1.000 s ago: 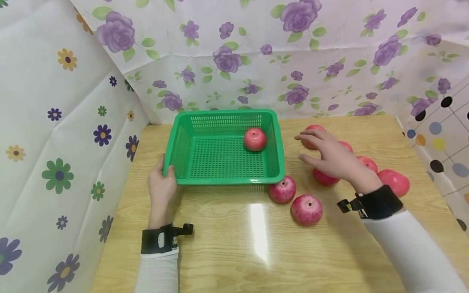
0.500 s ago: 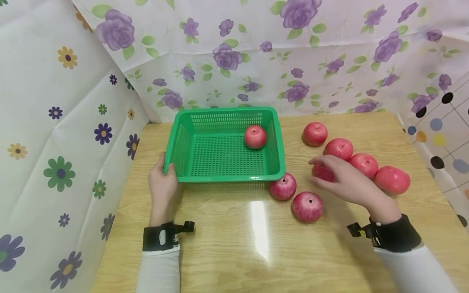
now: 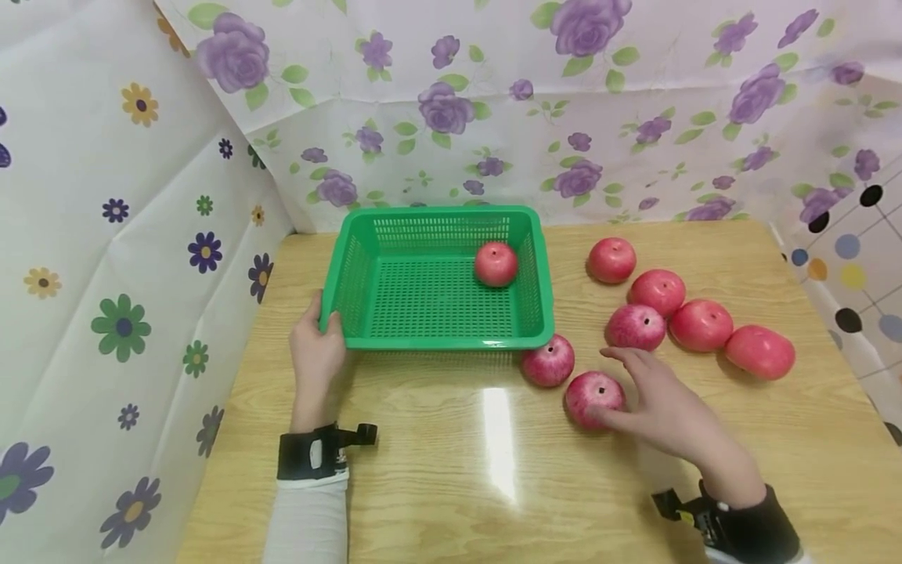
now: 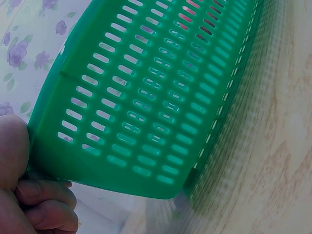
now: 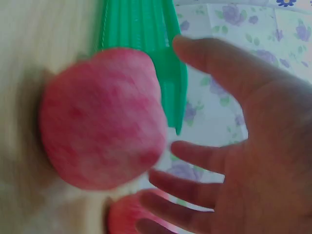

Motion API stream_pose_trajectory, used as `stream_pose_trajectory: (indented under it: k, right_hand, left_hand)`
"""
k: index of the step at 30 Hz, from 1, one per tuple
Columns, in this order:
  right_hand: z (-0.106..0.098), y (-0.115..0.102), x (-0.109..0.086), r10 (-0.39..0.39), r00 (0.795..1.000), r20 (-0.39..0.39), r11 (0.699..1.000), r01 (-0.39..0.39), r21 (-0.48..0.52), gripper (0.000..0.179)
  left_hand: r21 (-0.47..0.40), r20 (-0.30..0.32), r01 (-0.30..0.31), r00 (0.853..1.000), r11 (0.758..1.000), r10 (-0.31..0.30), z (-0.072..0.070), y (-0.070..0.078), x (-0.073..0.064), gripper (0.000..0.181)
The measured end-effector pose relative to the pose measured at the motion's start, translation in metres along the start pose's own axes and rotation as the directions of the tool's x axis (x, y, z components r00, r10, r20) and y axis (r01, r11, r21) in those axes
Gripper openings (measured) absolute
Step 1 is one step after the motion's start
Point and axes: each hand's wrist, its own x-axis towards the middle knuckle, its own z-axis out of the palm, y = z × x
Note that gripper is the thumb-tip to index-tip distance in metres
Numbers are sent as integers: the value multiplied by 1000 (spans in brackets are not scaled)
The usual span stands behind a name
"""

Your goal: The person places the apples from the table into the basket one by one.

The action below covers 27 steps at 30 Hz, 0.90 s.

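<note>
My left hand (image 3: 318, 356) grips the left rim of a green plastic basket (image 3: 430, 344), thumb over the edge and fingers curled beneath, as the left wrist view also shows. A single red apple (image 3: 496, 265) lies at the basket's right side. Spread around the near front apple (image 3: 590, 398) is my right hand (image 3: 665, 407), its thumb overlapping that apple in the head view. In the right wrist view the fingers (image 5: 195, 190) are spread beside a large apple (image 5: 102, 122), with nothing held in the palm. A streaky darker apple (image 3: 548, 362) sits by the basket's front right corner.
Several more apples lie to the right on the wooden table (image 3: 423, 470), among them a far one (image 3: 611, 260), a streaky one (image 3: 636, 327) and an oblong one (image 3: 760, 352). Flower-printed sheets (image 3: 451, 102) hang behind and at the left.
My right hand has come down from over the far apples toward the near front apple, uncovering those behind. My left hand stays on the basket's rim; the apple inside has not moved.
</note>
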Motion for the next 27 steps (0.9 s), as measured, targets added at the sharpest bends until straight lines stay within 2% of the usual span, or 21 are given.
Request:
stream_pose_trajectory:
  k: [4,8,12,16,22,27]
  right_hand:
    - [17,-6,-8,-10,998,-60,998,13,64,96]
    - [31,-9,-14,12,996,-87,993,-1,120,90]
    - [38,-9,-15,27,995,-99,997,-19,80,82]
    - [43,-9,-12,36,995,-92,999,-33,40,83]
    - [53,-7,-10,87,994,-62,994,-82,66,81]
    - [60,-5,-12,95,991,-95,991,-86,103,76]
  left_hand:
    - [6,-1,-3,1000,1000,3,1,-1,1,52]
    - [3,2,2,1000,1000,-2,1,-1,1,52]
    - [6,-1,4,1000,1000,-4,1,-1,1,52]
    - [11,-12,-5,1000,1000,5,0,-1,1,52]
    - [12,-1,7,1000,1000,-7,0,0,2,52]
    - [6,7,9,1000,1000,-9,0,0,1,53]
